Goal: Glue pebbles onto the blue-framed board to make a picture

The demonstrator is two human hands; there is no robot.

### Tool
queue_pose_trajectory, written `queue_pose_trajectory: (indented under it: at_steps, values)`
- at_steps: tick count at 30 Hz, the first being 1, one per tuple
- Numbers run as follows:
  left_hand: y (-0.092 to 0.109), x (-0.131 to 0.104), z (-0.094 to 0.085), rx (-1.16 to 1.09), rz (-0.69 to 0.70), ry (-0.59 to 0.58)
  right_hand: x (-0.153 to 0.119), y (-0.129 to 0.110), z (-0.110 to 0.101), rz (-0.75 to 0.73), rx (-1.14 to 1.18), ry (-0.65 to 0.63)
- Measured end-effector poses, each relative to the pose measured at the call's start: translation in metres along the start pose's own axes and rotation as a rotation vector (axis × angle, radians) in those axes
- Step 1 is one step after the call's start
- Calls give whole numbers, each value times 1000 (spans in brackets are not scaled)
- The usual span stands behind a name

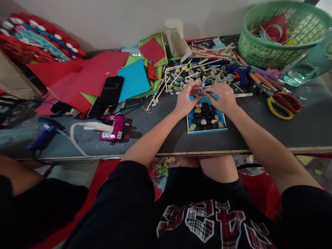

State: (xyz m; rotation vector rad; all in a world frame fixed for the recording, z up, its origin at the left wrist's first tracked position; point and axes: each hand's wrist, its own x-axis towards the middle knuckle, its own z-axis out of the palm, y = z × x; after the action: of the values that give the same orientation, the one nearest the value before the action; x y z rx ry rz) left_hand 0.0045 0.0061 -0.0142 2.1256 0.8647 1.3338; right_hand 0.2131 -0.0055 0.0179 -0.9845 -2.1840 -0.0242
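Note:
A blue panel edged with thin wooden sticks lies before me, with black stones and several pale and yellow-green pebbles set on it. Over its far edge my left hand and my right hand meet with fingertips pinched together. Whatever sits between the fingers is too small to make out. Just beyond them is a clear round rim, partly covered by the right hand. Loose pebbles are scattered behind the left hand.
Thin wooden sticks are heaped at the back. Red-and-yellow scissors, a blue glue gun, a green basket and a bottle stand right. Leftward are a phone, coloured paper, a power adapter and another person's arm.

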Motion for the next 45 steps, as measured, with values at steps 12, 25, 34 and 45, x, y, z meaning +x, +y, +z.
queue_pose_trajectory:
  at_steps: [12, 25, 34, 45]
  values:
    - [-10, -1, 7, -120, -30, -45, 2, 1, 3, 105, 208, 58]
    - [-10, -2, 5, -150, -55, 23, -6, 37, -24, 352, -189, 147]
    - [6, -7, 11, -77, -128, 95, 4, -15, -2, 100, 171, 99]
    - [12, -5, 8, -24, -127, 151, 3, -20, 3, 93, 64, 9]
